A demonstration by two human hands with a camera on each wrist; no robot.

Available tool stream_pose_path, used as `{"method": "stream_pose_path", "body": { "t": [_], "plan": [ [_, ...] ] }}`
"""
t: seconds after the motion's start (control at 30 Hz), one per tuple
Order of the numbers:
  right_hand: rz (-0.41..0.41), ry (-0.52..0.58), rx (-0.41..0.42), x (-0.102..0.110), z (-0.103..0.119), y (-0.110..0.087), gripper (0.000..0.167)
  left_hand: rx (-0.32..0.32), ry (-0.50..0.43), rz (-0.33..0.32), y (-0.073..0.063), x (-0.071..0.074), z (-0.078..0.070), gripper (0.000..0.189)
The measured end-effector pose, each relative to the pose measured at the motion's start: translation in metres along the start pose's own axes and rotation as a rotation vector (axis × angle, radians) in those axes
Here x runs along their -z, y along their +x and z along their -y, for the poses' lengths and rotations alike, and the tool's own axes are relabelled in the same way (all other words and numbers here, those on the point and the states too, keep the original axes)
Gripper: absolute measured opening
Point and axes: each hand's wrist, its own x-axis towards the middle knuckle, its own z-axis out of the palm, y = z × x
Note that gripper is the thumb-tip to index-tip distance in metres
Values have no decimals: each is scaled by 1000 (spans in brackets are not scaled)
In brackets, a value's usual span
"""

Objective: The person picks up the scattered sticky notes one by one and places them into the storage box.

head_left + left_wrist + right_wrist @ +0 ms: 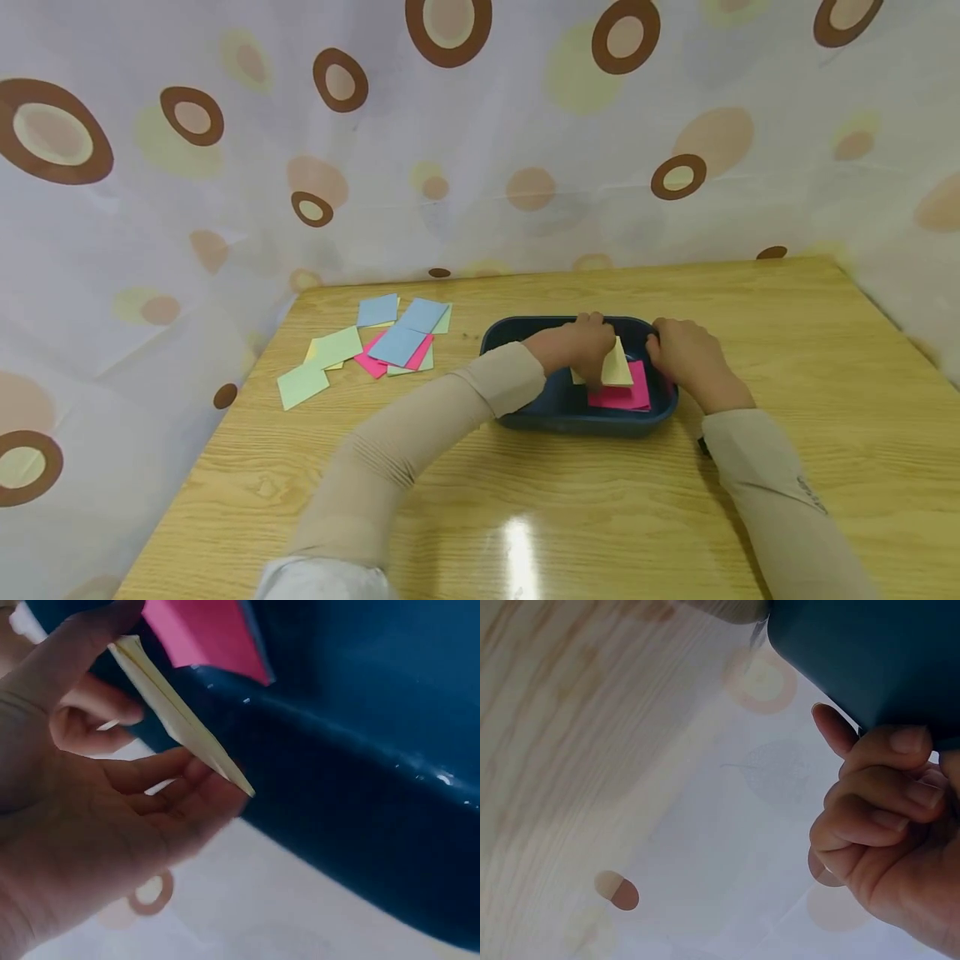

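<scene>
My left hand [579, 346] reaches into a dark blue plastic tub [577, 426] and pinches a thin stack of pale yellow paper notes [619, 369]. In the left wrist view the thumb and fingers hold these yellow notes [180, 724] edge-on, beside the tub's inner wall. Beneath them, bright pink notes [636, 393] lie in the right part of the tub. At the tub's right end my right hand [693, 357] grips the rim. The right wrist view shows its curled fingers [870, 821] at the outside corner of the tub.
To the left of the tub, loose paper notes lie spread on the wooden table [600, 508]: blue ones [423, 316], green ones [337, 347], pink ones [371, 364] and bits of yellow, partly overlapping. A white curtain [480, 125] with circle patterns hangs behind and beside the table.
</scene>
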Motion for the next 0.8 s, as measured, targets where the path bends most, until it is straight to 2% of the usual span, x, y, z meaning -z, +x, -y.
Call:
{"method": "stream_pose_path", "body": {
  "t": [0.17,0.27,0.5,0.8],
  "plan": [
    [-4,3,6,-2,-1,-1,20,-114,89,34,16,-4,-7,80],
    [-7,-2,11,-2,-1,-1,20,-145,74,30,21,-7,-9,82],
    [-16,-12,18,-2,-1,-2,21,-145,44,64,27,-11,-15,85],
    [-16,-13,26,-1,0,-3,21,-153,23,77,33,-15,-15,90]
  ]
}}
